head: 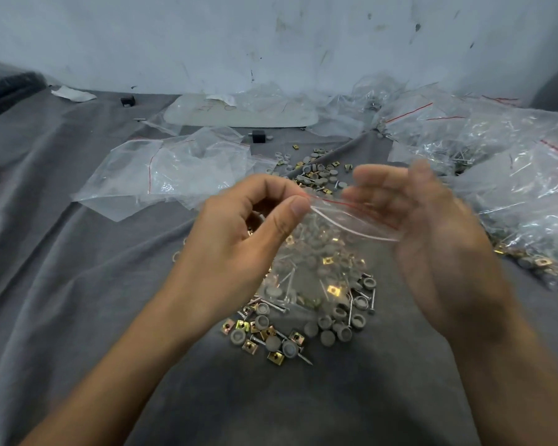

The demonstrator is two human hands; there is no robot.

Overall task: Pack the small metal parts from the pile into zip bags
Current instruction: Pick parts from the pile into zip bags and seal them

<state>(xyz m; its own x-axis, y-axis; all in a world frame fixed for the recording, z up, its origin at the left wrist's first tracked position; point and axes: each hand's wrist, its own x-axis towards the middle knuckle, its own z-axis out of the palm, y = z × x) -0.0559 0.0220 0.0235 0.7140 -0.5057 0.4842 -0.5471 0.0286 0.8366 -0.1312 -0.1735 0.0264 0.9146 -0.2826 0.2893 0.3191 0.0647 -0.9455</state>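
Both bare forearms reach in from below, left hand (236, 239) with thumb and curled forefinger pinching one top corner of a clear red-striped plastic zip bag (329, 249), right hand (438, 233) blurred, palm inward, fingers nearly straight against the bag's other end.

We see a dark grey cloth (78, 284) under a pile (290, 336) of dull grey caps (327, 338), gold-yellow square nuts (275, 357) and silver screws (372, 300). The zip bag (335, 252) is clear with a red stripe (335, 201). At the cloth's far edge, a black block (258, 136); the wall (271, 37) is whitish, dark-scuffed.
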